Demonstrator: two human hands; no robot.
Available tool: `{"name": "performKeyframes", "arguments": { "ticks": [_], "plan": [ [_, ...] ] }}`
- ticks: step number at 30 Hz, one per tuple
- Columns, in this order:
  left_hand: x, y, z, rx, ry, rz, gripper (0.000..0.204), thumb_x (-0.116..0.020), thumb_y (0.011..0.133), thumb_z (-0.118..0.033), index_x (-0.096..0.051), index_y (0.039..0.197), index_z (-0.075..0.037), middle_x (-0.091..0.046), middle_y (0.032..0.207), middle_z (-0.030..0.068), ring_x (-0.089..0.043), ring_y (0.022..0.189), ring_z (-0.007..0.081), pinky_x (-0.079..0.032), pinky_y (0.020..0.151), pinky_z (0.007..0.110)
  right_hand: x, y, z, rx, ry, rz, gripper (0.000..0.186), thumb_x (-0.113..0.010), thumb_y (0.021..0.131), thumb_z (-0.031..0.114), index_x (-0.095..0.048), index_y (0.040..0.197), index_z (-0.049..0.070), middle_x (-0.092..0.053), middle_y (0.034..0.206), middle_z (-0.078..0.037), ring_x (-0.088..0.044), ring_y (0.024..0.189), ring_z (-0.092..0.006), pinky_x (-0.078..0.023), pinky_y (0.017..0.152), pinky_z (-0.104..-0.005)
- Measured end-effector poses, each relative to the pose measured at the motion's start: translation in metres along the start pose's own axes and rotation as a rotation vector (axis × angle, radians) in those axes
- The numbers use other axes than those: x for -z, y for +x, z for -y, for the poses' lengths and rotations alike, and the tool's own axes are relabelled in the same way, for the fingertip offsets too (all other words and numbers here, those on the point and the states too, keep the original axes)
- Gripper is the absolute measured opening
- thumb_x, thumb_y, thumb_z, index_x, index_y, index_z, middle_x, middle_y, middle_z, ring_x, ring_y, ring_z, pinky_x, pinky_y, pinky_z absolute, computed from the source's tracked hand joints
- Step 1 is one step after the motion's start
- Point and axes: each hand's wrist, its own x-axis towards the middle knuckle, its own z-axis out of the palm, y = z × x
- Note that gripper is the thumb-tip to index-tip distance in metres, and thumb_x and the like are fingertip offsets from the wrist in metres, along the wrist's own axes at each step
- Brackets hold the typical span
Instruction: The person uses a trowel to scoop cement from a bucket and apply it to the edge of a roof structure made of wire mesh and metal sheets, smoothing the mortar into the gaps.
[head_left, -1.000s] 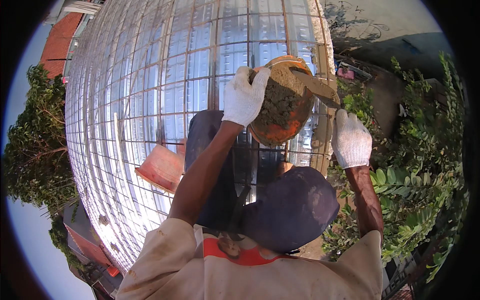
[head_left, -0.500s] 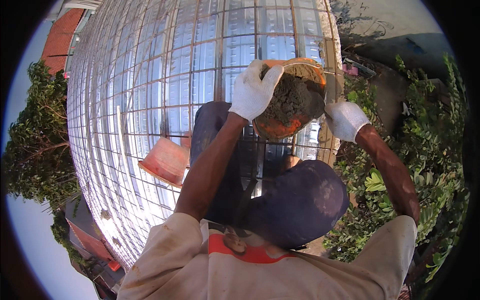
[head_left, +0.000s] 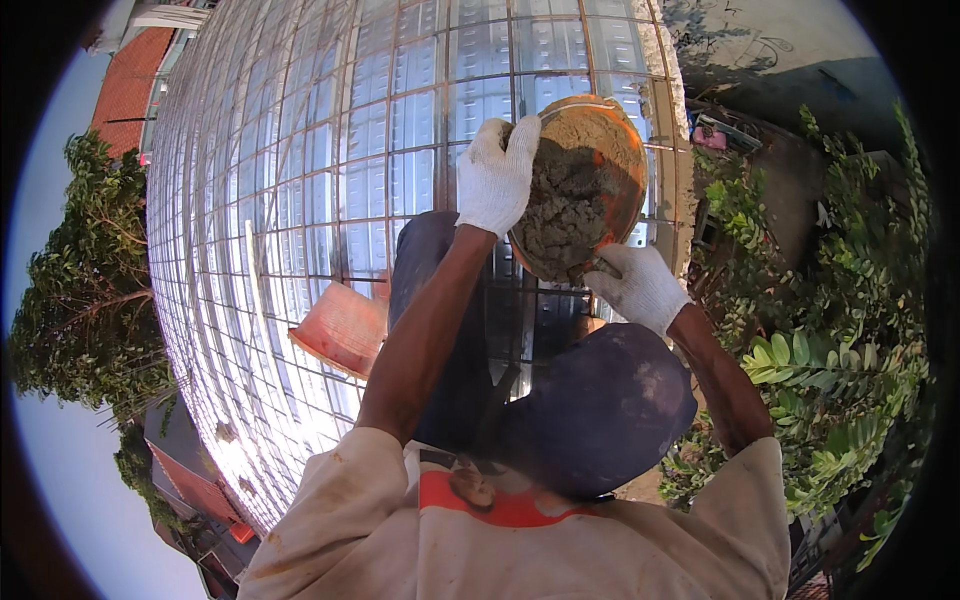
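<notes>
One curled left hand (head_left: 497, 176) on bucket (head_left: 632, 183)

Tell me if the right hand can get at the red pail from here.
Probably not directly: the left forearm and left leg lie between the right hand and the red pail.

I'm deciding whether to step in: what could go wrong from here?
The tilted bucket has the left hand at its rim; if that grip slips, mortar might spill onto the steel mesh. The deck edge lies close on the right, so spilled mortar might drop over it.
</notes>
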Motion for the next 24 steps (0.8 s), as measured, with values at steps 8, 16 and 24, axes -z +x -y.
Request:
{"name": "performKeyframes", "arguments": {
  "ticks": [8,16,24],
  "plan": [
    [0.013,0.013,0.013,0.014,0.023,-0.055,0.056,-0.060,0.105,-0.047,-0.066,0.101,0.009,-0.064,0.085,0.0263,-0.063,0.081,0.0350,-0.051,0.081,0.046,0.027,-0.021,0.011,-0.030,0.207,-0.154,0.026,-0.072,0.094,0.022,-0.069,0.106,-0.001,-0.067,0.084,-0.021,-0.065,0.071,-0.0377,-0.055,0.070,-0.0420],
    [0.007,0.020,-0.001,0.073,0.053,-0.065,0.055,-0.060,0.105,-0.045,-0.065,0.102,0.009,-0.065,0.085,0.0264,-0.066,0.084,0.0382,-0.051,0.082,0.048,0.076,-0.015,-0.012,-0.192,0.583,-0.481,0.026,-0.059,0.092,0.009,-0.070,0.114,-0.001,-0.061,0.075,-0.003,-0.053,0.065,-0.0095,-0.046,0.060,-0.0299],
    [0.010,0.013,-0.005,0.084,0.019,-0.046,0.049,-0.061,0.107,-0.041,-0.064,0.102,0.008,-0.065,0.084,0.0262,-0.068,0.082,0.0390,-0.051,0.080,0.048,0.142,0.137,-0.090,-0.370,-0.053,-0.975,0.034,-0.062,0.093,0.032,-0.068,0.104,0.000,-0.069,0.102,-0.031,-0.066,0.100,-0.0514,-0.052,0.088,-0.0539]
  ]
}}
